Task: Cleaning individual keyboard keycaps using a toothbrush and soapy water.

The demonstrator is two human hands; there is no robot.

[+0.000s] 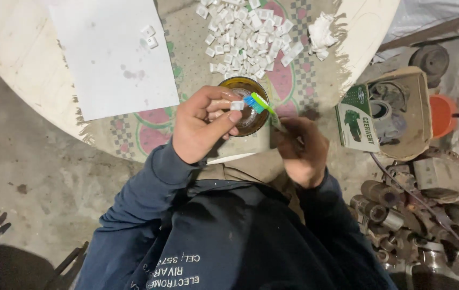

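Observation:
My left hand (201, 129) pinches a small white plastic key cap (237, 106) between thumb and fingers, just above a round brown glass bowl (240, 85). In my right hand (302, 153) is a green toothbrush (264, 107); its blue bristles rest against the key cap. Behind the bowl, a heap of several white key caps (248, 35) lies on the patterned cloth. Two more key caps (149, 36) sit on a white sheet (114, 56) at the left.
The round table (14, 48) has a patterned cloth with frayed edges (288, 80). A crumpled white tissue (321, 35) lies at the right. On the floor to the right are an open cardboard box (396, 113), an orange container (443, 115) and a pile of rusty metal parts (417, 215).

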